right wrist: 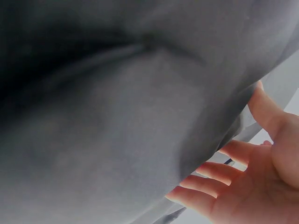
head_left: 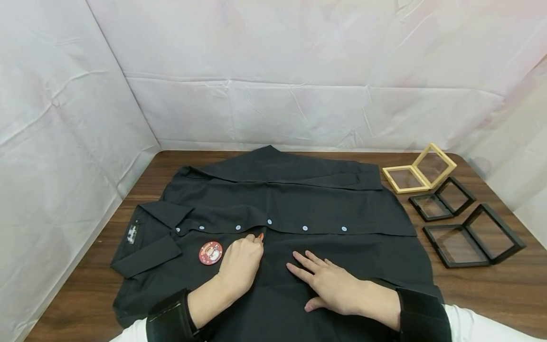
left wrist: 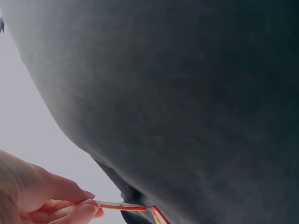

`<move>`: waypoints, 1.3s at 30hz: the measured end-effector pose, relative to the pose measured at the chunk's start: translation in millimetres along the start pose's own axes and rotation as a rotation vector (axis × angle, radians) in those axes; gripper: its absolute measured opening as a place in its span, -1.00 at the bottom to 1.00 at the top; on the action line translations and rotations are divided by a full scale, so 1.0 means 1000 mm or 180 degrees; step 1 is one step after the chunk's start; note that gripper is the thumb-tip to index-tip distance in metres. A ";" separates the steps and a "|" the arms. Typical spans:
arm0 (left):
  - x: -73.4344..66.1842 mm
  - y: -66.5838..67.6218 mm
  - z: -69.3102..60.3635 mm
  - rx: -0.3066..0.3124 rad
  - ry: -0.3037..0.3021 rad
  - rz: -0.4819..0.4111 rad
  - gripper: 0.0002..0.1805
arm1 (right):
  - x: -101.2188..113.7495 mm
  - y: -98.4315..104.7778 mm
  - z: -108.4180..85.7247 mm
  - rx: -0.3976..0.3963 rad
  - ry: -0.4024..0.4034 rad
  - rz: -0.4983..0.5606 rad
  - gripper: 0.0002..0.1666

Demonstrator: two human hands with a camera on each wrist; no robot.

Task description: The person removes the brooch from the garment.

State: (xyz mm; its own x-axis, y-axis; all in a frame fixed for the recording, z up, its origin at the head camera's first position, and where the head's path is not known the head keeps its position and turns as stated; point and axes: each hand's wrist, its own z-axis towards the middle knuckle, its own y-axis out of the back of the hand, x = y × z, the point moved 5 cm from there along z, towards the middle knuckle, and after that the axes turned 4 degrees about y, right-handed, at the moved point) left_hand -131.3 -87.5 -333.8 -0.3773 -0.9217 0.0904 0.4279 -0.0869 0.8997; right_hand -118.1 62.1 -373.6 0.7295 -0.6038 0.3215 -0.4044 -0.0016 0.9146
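A black button-up shirt (head_left: 325, 266) lies spread on the table, its collar (head_left: 149, 244) to the left. My left hand (head_left: 240, 263) pinches a thin, white-and-orange piece (left wrist: 122, 206), seen edge-on in the left wrist view, against the shirt just below the row of buttons. A red part (left wrist: 160, 215) shows beyond it there; its kind is unclear. Only a small red bit peeks past the fingers in the head view. A round red badge (head_left: 211, 252) sits on the shirt, left of this hand. With fingers spread, my right hand (head_left: 335, 286) rests on the cloth to the right.
Three hinged display frames stand opened at the right side of the table: a gold one (head_left: 406, 191) at the back, a small black one (head_left: 442, 216) and a larger black one (head_left: 470, 263) nearer. White cloth walls (head_left: 299, 109) enclose the wooden table (head_left: 85, 289).
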 end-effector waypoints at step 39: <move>-0.001 0.006 -0.008 0.0242 0.0003 0.0016 -0.94 | -0.007 -0.007 -0.023 -0.0093 0.0014 0.0230 -0.09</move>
State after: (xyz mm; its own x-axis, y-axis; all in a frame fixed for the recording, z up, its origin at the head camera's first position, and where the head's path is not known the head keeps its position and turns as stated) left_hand -121.6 -89.8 -332.4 -0.3745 -0.9224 0.0947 0.3662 -0.0533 0.9290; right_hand -107.8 84.8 -377.0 0.7013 -0.5979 0.3881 -0.4399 0.0653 0.8956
